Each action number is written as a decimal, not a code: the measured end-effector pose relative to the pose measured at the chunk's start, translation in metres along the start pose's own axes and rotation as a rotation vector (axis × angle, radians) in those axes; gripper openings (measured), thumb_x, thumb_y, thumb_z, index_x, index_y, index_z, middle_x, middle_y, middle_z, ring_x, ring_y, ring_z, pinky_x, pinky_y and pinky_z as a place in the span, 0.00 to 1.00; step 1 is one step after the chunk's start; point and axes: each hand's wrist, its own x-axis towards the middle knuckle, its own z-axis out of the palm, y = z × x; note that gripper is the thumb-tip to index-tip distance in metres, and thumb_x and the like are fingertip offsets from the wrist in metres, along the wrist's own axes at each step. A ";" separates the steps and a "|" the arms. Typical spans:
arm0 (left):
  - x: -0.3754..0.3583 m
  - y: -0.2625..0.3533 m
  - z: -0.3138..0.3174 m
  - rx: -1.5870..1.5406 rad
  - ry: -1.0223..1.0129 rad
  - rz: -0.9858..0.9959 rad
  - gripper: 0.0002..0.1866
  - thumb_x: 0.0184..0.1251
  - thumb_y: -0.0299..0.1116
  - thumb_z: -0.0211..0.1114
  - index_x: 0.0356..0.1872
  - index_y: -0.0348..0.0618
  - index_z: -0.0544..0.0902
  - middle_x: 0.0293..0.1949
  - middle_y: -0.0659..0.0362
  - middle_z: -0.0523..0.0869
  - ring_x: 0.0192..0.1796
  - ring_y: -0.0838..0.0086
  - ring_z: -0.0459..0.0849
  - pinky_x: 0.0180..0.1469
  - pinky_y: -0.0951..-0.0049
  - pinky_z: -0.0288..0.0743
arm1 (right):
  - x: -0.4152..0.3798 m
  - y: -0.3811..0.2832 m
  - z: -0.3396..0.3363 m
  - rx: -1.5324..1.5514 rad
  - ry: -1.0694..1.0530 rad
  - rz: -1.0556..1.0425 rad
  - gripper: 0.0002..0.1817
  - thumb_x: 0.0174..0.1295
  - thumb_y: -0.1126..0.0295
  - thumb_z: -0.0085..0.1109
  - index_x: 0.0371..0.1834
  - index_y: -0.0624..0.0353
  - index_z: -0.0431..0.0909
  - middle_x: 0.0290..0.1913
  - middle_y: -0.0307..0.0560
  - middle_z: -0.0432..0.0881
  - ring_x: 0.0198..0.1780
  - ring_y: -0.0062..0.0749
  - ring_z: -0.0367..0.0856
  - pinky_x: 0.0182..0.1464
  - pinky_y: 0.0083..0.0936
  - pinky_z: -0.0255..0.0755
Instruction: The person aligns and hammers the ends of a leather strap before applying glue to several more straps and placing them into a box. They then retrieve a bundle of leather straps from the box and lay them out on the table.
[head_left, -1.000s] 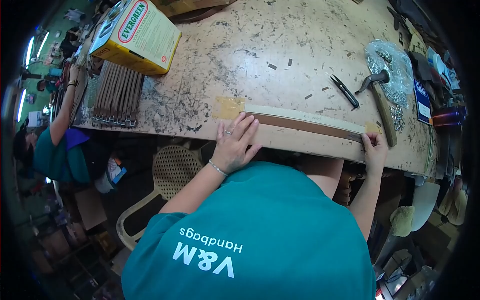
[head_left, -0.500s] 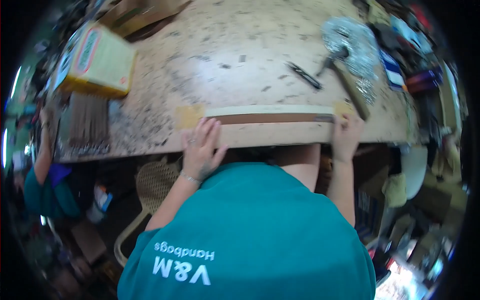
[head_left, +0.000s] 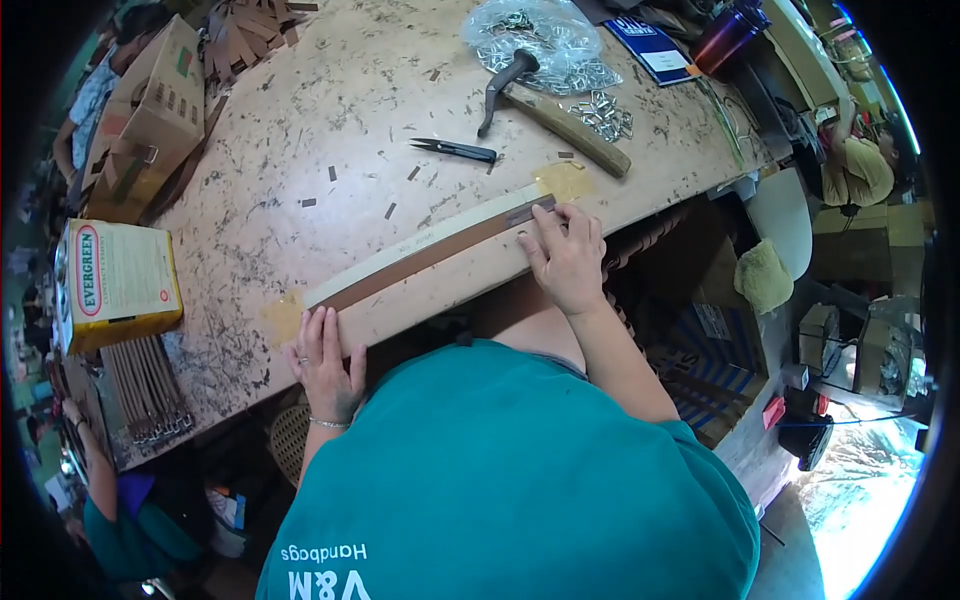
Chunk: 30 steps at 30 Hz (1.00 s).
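A long brown strip [head_left: 425, 263] lies slantwise along the table's front edge, beside a pale ruler-like strip [head_left: 385, 251]. Yellowish tape [head_left: 567, 182] is stuck at the right end of the pale strip, with more at the left end. My left hand [head_left: 328, 368] rests its fingers flat on the brown strip's left end, thumb apart. At the other end lies a short dark piece [head_left: 522, 212]. My right hand [head_left: 568, 258] touches that piece with bent fingertips; its thumb is apart from the index finger, lower down by the edge.
Beyond the strips are black thread snips [head_left: 453, 150] and a hammer [head_left: 570, 130]. Metal rings fill a plastic bag [head_left: 540, 40]. A yellow-and-white can [head_left: 125, 280] and a cardboard box [head_left: 145, 125] stand left, near metal-ended straps [head_left: 145, 385]. Another person's arm [head_left: 95, 465] shows at far left.
The view has swung and sharpened, so the strip now appears slanted and more of the right side shows. My right fingers have come onto the dark piece; the left hand stays at the strip's left end.
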 end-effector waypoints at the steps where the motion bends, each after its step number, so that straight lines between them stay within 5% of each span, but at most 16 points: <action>1: -0.001 0.000 0.000 0.002 -0.003 0.000 0.29 0.58 0.46 0.52 0.60 0.44 0.64 0.61 0.58 0.63 0.66 0.65 0.56 0.63 0.54 0.38 | 0.000 0.000 0.000 -0.001 0.012 -0.004 0.19 0.50 0.57 0.58 0.44 0.54 0.76 0.46 0.48 0.69 0.48 0.42 0.65 0.47 0.35 0.64; 7: 0.000 0.000 -0.003 -0.007 -0.039 -0.010 0.30 0.59 0.44 0.53 0.62 0.44 0.62 0.63 0.58 0.60 0.67 0.66 0.54 0.64 0.53 0.38 | 0.001 0.001 0.003 -0.041 0.047 -0.082 0.20 0.49 0.59 0.58 0.44 0.58 0.76 0.50 0.43 0.70 0.49 0.38 0.66 0.46 0.33 0.64; 18: 0.015 -0.002 -0.020 -0.163 -0.021 0.027 0.24 0.55 0.38 0.58 0.53 0.41 0.71 0.54 0.53 0.69 0.59 0.59 0.65 0.58 0.60 0.57 | -0.001 0.005 0.008 -0.049 0.028 -0.120 0.21 0.51 0.58 0.56 0.46 0.57 0.75 0.50 0.41 0.71 0.49 0.36 0.66 0.47 0.34 0.62; 30: 0.003 -0.004 -0.005 -0.016 0.103 0.042 0.24 0.56 0.41 0.56 0.54 0.44 0.72 0.56 0.56 0.69 0.58 0.59 0.64 0.58 0.61 0.57 | 0.002 0.007 0.011 -0.108 0.024 -0.163 0.18 0.54 0.61 0.54 0.48 0.56 0.73 0.50 0.44 0.72 0.50 0.41 0.67 0.51 0.35 0.62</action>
